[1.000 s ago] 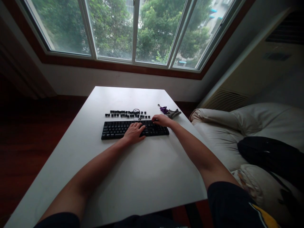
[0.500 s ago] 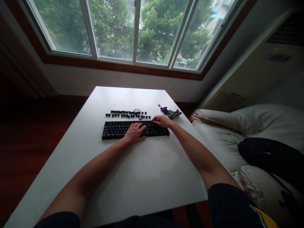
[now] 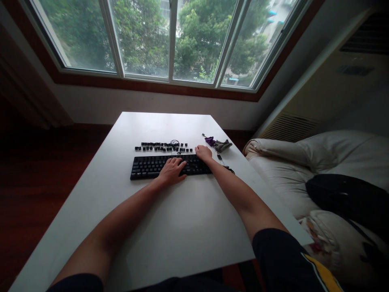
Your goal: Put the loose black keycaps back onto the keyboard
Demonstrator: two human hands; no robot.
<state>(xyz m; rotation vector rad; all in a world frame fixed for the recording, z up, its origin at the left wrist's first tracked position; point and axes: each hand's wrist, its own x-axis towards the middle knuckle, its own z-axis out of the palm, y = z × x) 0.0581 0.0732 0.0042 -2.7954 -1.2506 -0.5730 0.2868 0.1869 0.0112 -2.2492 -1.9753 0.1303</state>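
Note:
A black keyboard (image 3: 148, 166) lies across the middle of a white table (image 3: 170, 227). My left hand (image 3: 171, 170) rests flat on its middle keys with the fingers stretched out. My right hand (image 3: 203, 152) sits at the keyboard's far right edge, its fingers curled down and pinched; what they hold is too small to make out. Two rows of loose black keycaps (image 3: 161, 146) lie just behind the keyboard, with a small wire key puller (image 3: 174, 142) among them.
A purple and grey tool (image 3: 218, 143) lies at the table's right edge, with a thin black cable (image 3: 226, 167) near my right forearm. A white cushion with a dark garment (image 3: 343, 194) is on the right. Windows run along the far wall.
My right hand has shifted a little to the left along the keyboard's back edge, and the forearm swung inward. The left hand has stayed put.

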